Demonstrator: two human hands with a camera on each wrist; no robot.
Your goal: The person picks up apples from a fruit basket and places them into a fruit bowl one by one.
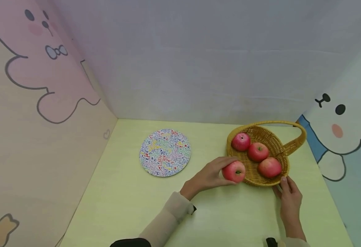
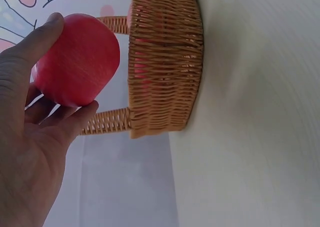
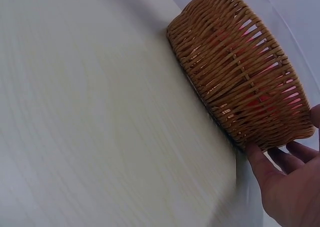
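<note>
Left hand: your left hand [image 1: 209,176] curled round a red apple [image 1: 234,171], thumb over the top and fingers underneath, so it was a full grip and not a fingertip pinch.
Left hand, close up: the left wrist view showed your thumb [image 2: 35,42] laid along the apple's [image 2: 77,59] upper side and your fingers [image 2: 70,119] cupped below it, with the palm just behind the fruit.
Held apple: it sat in your grip at the near left rim of the basket [image 1: 277,151], touching or almost touching the wicker; you could not tell which from these views.
Right hand: your right hand [image 1: 288,197] lay at the basket's near right edge, fingers fairly straight and relaxed, the tips against the outside of the weave.
Right hand, close up: the right wrist view had your fingertips [image 3: 257,157] pressed on the foot of the basket wall [image 3: 240,77], nothing closed inside the hand.
Basket: woven, with an arched handle [image 1: 296,135], standing on the pale green table [image 1: 131,202] at the right.
Inside the basket: three more red apples [image 1: 258,152] lay in a row, close together.
Plate: a round plate [image 1: 165,152] with coloured squiggles lay flat to the left, well apart from both hands.
</note>
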